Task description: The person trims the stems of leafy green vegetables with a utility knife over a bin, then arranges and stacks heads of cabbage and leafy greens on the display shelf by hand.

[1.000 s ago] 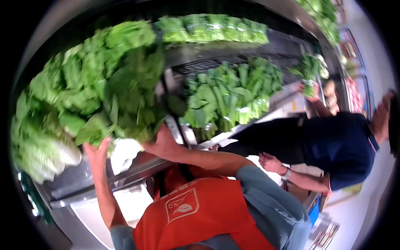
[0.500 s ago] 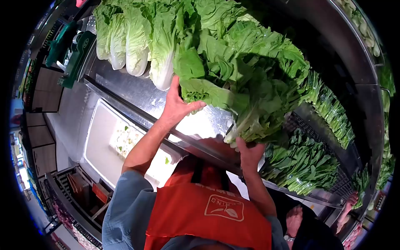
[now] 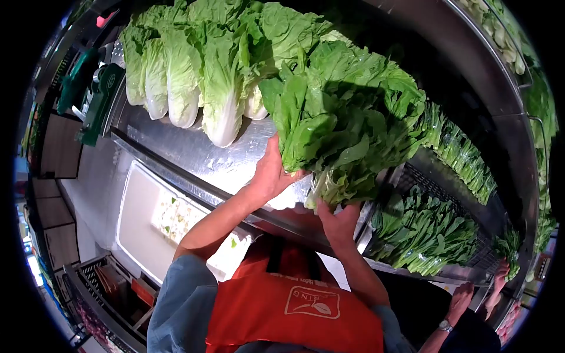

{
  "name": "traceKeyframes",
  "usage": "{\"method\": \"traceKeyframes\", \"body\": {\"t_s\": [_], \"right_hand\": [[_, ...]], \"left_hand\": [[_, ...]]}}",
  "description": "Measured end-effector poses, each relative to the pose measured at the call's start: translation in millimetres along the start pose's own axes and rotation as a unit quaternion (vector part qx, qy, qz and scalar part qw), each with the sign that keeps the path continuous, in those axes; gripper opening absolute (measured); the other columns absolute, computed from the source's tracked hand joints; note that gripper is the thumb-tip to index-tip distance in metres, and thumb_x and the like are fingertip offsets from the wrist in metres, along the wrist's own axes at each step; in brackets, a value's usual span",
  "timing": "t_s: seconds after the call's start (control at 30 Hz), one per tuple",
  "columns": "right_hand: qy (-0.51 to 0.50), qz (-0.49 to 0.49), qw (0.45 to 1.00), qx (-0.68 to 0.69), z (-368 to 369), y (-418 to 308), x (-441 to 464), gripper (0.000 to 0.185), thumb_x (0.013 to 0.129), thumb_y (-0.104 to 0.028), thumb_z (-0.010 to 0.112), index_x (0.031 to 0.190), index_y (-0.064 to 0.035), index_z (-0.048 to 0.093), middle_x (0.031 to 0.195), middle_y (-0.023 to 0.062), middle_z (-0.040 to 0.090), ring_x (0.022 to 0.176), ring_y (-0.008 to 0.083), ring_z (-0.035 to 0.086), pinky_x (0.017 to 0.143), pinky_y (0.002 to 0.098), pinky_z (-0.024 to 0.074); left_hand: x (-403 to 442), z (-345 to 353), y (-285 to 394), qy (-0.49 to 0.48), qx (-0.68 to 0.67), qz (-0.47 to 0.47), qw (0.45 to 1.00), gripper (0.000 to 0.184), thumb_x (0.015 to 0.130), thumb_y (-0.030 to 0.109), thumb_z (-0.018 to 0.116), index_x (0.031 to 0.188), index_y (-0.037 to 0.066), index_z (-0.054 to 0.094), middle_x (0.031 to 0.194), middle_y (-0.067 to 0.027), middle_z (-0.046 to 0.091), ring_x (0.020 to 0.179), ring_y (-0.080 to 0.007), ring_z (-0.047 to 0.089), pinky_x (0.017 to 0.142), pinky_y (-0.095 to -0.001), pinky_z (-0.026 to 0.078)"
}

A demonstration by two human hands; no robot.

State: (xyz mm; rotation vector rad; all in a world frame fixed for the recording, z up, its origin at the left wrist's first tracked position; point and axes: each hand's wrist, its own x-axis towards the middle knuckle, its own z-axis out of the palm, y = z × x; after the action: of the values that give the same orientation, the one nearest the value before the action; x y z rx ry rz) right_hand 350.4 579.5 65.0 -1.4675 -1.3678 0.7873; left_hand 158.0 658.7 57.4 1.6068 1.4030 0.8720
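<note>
A full bunch of leafy greens [image 3: 353,135] stands on the metal shelf, its pale cut stems toward me. My left hand [image 3: 273,173] presses on its left side, thumb in front and fingers partly hidden by the leaves. At the stem end, my right hand [image 3: 341,223] is wrapped around the lower right, thumb upward; its other fingers are partly hidden. Left of the bunch, long heads of lettuce [image 3: 222,115] with white bases lie in a row, apart from my hands.
Below the metal shelf edge [image 3: 176,167] sits a white tub [image 3: 134,226] with leaf scraps. A green tape dispenser [image 3: 101,103] is at the left. Bundled greens [image 3: 426,229] lie in a black crate at right. Another person's hand [image 3: 460,303] and greens bundle [image 3: 507,253] are at lower right.
My left hand has moved right and down, bringing the left-side leaves closer in. My right hand has shifted slightly left. Another person's hand with a watch has risen at lower right.
</note>
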Motion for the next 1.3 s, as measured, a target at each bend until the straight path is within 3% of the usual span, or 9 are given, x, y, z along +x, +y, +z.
{"method": "traceKeyframes", "body": {"t_s": [0.2, 0.37, 0.57, 0.73, 0.8, 0.93, 1.07, 1.2, 1.3], "right_hand": [[-0.036, -0.041, 0.997, -0.049, -1, 20, 9, 0.055, 0.08, -0.011, 0.079, 0.128, 0.0015, 0.056, 0.12, 0.0153, 0.062, 0.111, 0.0259, 0.062, 0.097, 0.0383, 0.0479], [-0.109, 0.057, 0.992, -0.015, -2, 29, 14, 0.051, 0.082, -0.012, 0.076, 0.127, 0.0018, 0.057, 0.124, 0.016, 0.061, 0.113, 0.0269, 0.061, 0.098, 0.0389, 0.0481], [-0.094, -0.054, 0.99, -0.086, -1, 26, 16, 0.053, 0.083, -0.013, 0.075, 0.131, 0.0, 0.056, 0.123, 0.0174, 0.061, 0.112, 0.0316, 0.061, 0.099, 0.0418, 0.047], [-0.076, -0.077, 0.994, -0.021, 8, 32, 19, 0.049, 0.084, -0.009, 0.074, 0.129, -0.0005, 0.056, 0.121, 0.0144, 0.062, 0.113, 0.0271, 0.061, 0.101, 0.041, 0.0468], [-0.118, 0.086, 0.982, 0.123, -2, 36, 10, 0.052, 0.082, -0.005, 0.077, 0.129, -0.0016, 0.055, 0.127, 0.0112, 0.059, 0.117, 0.0215, 0.06, 0.103, 0.0383, 0.0466], [-0.086, 0.161, 0.968, 0.172, -13, 29, -2, 0.062, 0.076, -0.012, 0.086, 0.13, -0.0012, 0.056, 0.126, 0.0086, 0.061, 0.113, 0.0198, 0.061, 0.099, 0.0363, 0.049], [-0.042, 0.176, 0.968, 0.175, -4, 26, -3, 0.059, 0.078, -0.009, 0.085, 0.129, 0.001, 0.056, 0.126, 0.0093, 0.061, 0.113, 0.02, 0.061, 0.098, 0.0353, 0.0501], [-0.044, 0.119, 0.986, 0.108, -1, 19, -2, 0.057, 0.079, -0.008, 0.084, 0.129, 0.0015, 0.058, 0.127, 0.0105, 0.062, 0.114, 0.0189, 0.061, 0.098, 0.035, 0.0499], [-0.077, 0.045, 0.991, 0.1, 0, -7, -6, 0.044, 0.083, -0.006, 0.08, 0.124, 0.0005, 0.063, 0.119, 0.0091, 0.067, 0.105, 0.0178, 0.064, 0.092, 0.0336, 0.0516]], "left_hand": [[1, 11, -4, 0.0, 0.009, 0.044, 0.999, 0.09, 0.08, 0.025, 0.086, 0.144, 0.003, 0.028, 0.127, -0.0257, 0.054, 0.114, -0.0414, 0.063, 0.092, -0.046, 0.053], [7, 5, -4, -0.036, 0.035, 0.03, 0.998, 0.085, 0.08, 0.025, 0.085, 0.139, 0.0, 0.029, 0.122, -0.027, 0.057, 0.109, -0.0414, 0.065, 0.089, -0.0465, 0.054], [8, -4, -9, -0.068, 0.073, 0.066, 0.993, 0.081, 0.084, 0.026, 0.083, 0.137, -0.001, 0.029, 0.121, -0.0284, 0.06, 0.112, -0.0433, 0.065, 0.093, -0.0449, 0.054], [13, -7, -23, -0.103, 0.003, 0.024, 0.994, 0.104, 0.082, 0.038, 0.085, 0.15, -0.003, 0.018, 0.135, -0.0291, 0.051, 0.121, -0.0396, 0.059, 0.1, -0.043, 0.05], [9, -23, -5, -0.149, -0.034, -0.025, 0.988, 0.111, 0.08, 0.043, 0.086, 0.152, -0.004, 0.016, 0.143, -0.0289, 0.044, 0.128, -0.0369, 0.055, 0.102, -0.0427, 0.049], [2, -35, -16, -0.077, -0.132, 0.048, 0.987, 0.123, 0.073, 0.049, 0.089, 0.153, -0.006, 0.013, 0.149, -0.0272, 0.037, 0.14, -0.0348, 0.042, 0.117, -0.0411, 0.036], [4, -30, -14, -0.057, -0.101, 0.057, 0.992, 0.132, 0.067, 0.045, 0.094, 0.154, -0.006, 0.01, 0.152, -0.0286, 0.035, 0.142, -0.0349, 0.039, 0.12, -0.0408, 0.031], [3, -12, 4, -0.04, -0.058, -0.028, 0.997, 0.109, 0.072, 0.028, 0.091, 0.152, 0.002, 0.021, 0.136, -0.0251, 0.044, 0.13, -0.0376, 0.05, 0.108, -0.043, 0.044], [-7, -14, -10, 0.02, -0.058, 0.077, 0.995, 0.094, 0.075, 0.019, 0.086, 0.149, 0.003, 0.03, 0.128, -0.0232, 0.046, 0.122, -0.0415, 0.052, 0.102, -0.0466, 0.046]]}}
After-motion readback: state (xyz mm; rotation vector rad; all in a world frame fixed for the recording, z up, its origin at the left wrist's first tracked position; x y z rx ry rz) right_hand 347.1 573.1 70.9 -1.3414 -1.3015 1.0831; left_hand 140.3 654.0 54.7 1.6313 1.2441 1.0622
